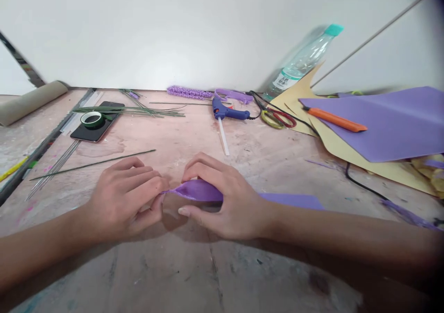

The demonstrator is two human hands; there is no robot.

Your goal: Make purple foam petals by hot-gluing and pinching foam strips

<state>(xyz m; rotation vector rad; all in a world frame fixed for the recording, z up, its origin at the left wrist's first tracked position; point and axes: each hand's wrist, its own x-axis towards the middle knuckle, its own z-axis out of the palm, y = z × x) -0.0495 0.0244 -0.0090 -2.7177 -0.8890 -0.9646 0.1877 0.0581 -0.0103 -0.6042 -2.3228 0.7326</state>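
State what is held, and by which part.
The left hand pinches the purple petal-shaped piece by its twisted end; the right hand curves around its wider part, grip unclear.

- It's a craft workshop, by every sign here!
- Across the lower frame, a scuffed, paint-flecked worktop [156, 276].
- Upper middle, a blue glue gun [233, 113]!
- Right side, scissors [272, 112], an orange cutter [338, 120], a purple sheet [391, 125].
- Left, green tape [91, 125].

I watch a purple piece [199, 190], twisted at its left end
Left hand [125, 195] pinches that end, right hand [227, 199] curls over the wider part; a glue gun [231, 113] lies far
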